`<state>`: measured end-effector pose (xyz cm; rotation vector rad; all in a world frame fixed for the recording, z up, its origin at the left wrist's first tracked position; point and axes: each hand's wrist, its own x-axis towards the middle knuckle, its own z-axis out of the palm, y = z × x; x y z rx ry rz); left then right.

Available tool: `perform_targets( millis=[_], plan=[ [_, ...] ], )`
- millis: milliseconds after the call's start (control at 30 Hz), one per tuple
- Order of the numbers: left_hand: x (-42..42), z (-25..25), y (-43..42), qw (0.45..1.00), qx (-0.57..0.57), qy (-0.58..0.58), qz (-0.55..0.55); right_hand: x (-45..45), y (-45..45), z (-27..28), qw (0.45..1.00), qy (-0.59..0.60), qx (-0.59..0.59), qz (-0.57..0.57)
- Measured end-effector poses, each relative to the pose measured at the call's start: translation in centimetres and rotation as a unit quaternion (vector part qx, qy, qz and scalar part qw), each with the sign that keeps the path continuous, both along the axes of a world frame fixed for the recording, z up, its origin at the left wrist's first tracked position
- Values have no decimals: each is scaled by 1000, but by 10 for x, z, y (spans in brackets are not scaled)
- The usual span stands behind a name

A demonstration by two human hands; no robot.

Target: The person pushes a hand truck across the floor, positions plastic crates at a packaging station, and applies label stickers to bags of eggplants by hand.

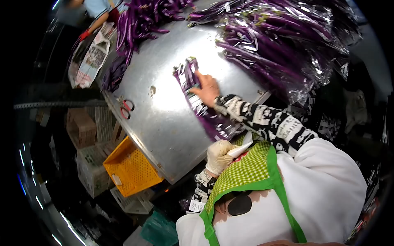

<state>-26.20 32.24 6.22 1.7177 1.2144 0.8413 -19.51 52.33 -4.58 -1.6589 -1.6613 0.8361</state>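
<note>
A clear plastic bag of long purple eggplants (204,112) lies on the metal table, its stem ends pointing away from me. My right hand (208,89), bare, rests on the upper part of this bag with thumb and index finger stretched apart. At the table's near edge, close to my apron, my left hand (219,157) wears a pale glove and is closed on a white strip (241,149) that looks like paper or a label sheet. The strip's exact kind is unclear. The bag's lower end reaches close to my left hand.
Bagged eggplants (279,49) are piled at the right, loose eggplants (141,20) at the far left. Red-handled scissors (127,109) lie near the left edge of the metal table (152,127). A yellow crate (133,168) stands below. A co-worker's red-gloved hand (85,34) shows behind.
</note>
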Motion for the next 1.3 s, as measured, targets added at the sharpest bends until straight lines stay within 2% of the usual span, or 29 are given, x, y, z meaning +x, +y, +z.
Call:
perform_targets(
  millis=[67, 100, 167, 200, 233, 300, 333, 367, 400, 433, 467, 500, 567, 600, 633, 667, 700, 733, 767, 800, 900, 967, 1033, 1133, 1167, 1200, 1233, 1267, 1300],
  plan=[
    [3, -3, 29, 977, 207, 18, -41, -14, -9, 9, 998, -7, -33, 48],
    [-1, -2, 43, 966, 247, 56, -45, -16, -14, 12, 995, 6, -48, 88],
    [-13, -16, 64, 969, 223, 99, -47, -11, -18, 2, 965, 82, -60, 241],
    [-22, -31, 74, 962, 239, 125, -47, -5, -12, -14, 930, 150, -69, 328],
    [-32, -50, 81, 954, 254, 150, -46, 10, -17, 11, 937, 91, -82, 328],
    [-51, -84, 85, 937, 276, 208, -43, 56, -17, 37, 957, 2, -58, 283],
    [-57, -93, 84, 945, 266, 187, -11, 79, -12, 66, 966, -111, -101, 212],
    [-60, -98, 87, 970, 175, 167, 29, 111, -15, 84, 975, -192, -3, 113],
    [-63, -100, 91, 964, 156, 210, 40, 143, -17, 102, 949, -286, 127, 25],
    [-65, -101, 94, 956, 137, 253, 56, 175, -18, 133, 939, -332, 85, -32],
    [-65, -101, 96, 952, 139, 266, 56, 210, -16, 138, 930, -346, 93, -84],
    [-62, -98, 94, 976, 77, 172, 106, 245, -19, 118, 868, -432, 206, -131],
    [-43, -84, 85, 981, -47, -22, 189, 277, -19, 118, 880, -450, 85, -129],
    [-28, -61, 81, 982, -50, -120, 137, 274, -17, 129, 878, -461, 67, -108],
    [-13, -37, 76, 989, 8, -129, 71, 265, -16, 136, 876, -472, 48, -85],
    [7, -25, 66, 964, -63, -252, 55, 257, -11, 138, 884, -461, 31, -72],
    [24, 10, 57, 975, -49, -218, -4, 250, -3, 140, 890, -450, 19, -62],
    [36, 8, 51, 974, 8, -225, -23, 247, 3, 135, 905, -421, -13, -62],
    [46, 13, 48, 972, 10, -227, -51, 249, 9, 127, 930, -363, -40, -45],
    [59, 14, 40, 933, -87, -347, -30, 250, 13, 122, 935, -350, -32, -40],
    [64, 4, 28, 941, -65, -319, -93, 242, 17, 121, 948, -319, 2, 6],
    [56, -9, 22, 980, -69, -133, -129, 219, 26, 131, 953, -298, -1, 48],
    [60, -15, 21, 984, 36, -119, -124, 177, 18, 152, 962, -265, 1, 68],
    [67, -14, 23, 975, 142, -128, -117, 134, 24, 114, 993, -14, -74, 92],
    [69, -14, 24, 970, 168, -136, -112, 120, 21, 108, 984, 8, -139, 110],
    [70, -27, 22, 971, 118, -172, -115, 106, 17, 79, 982, 59, -158, 86],
    [67, -27, 18, 970, 13, -223, -97, 94, 11, 48, 976, 109, -179, 63],
    [64, -27, 15, 954, -89, -278, -65, 88, 1, 37, 985, 41, -151, 69],
    [59, -24, 11, 946, -136, -293, -28, 86, -10, 27, 989, -26, -122, 75]
  ],
)
